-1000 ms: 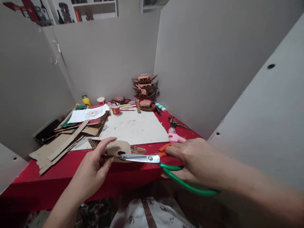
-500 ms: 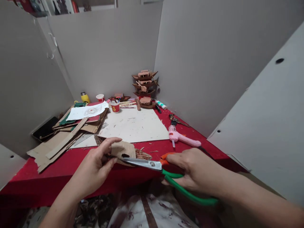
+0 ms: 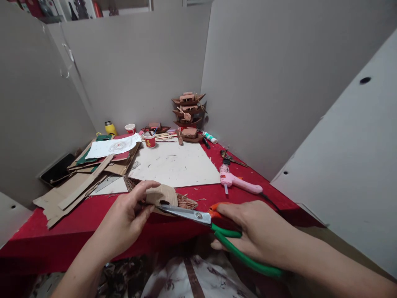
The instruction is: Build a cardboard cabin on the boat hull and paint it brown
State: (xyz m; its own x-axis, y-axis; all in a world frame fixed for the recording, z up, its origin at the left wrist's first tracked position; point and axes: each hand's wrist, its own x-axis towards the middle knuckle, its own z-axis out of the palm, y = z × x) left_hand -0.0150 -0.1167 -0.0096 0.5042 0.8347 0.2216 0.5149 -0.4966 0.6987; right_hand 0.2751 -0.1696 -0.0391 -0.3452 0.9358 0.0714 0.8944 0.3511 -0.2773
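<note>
Near the front edge of the red-covered table, my left hand (image 3: 125,219) pinches a small curved piece of cardboard (image 3: 167,193) between thumb and fingers. A dark hole shows in the cardboard's front side. My right hand (image 3: 259,227) grips the handles of a pair of scissors (image 3: 186,212), one handle orange and one green. Their blades reach left to the cardboard, with the tips by my left thumb. How far apart the blades are is hard to see. Behind the cardboard's right end lies a brown ridged piece (image 3: 187,201), partly covered.
A pink glue gun (image 3: 240,182) lies right, its cord trailing off. Left are stacked cardboard sheets (image 3: 71,194) under a drawn-on paper (image 3: 102,148). At the back stand model boats (image 3: 189,109), paper cups (image 3: 149,140) and a yellow bottle (image 3: 110,128). Grey panels enclose the table.
My right hand and the scissor handles have shifted very slightly downward, while the blade tips stay at the cardboard. My left hand keeps its hold. The view has moved a touch.
</note>
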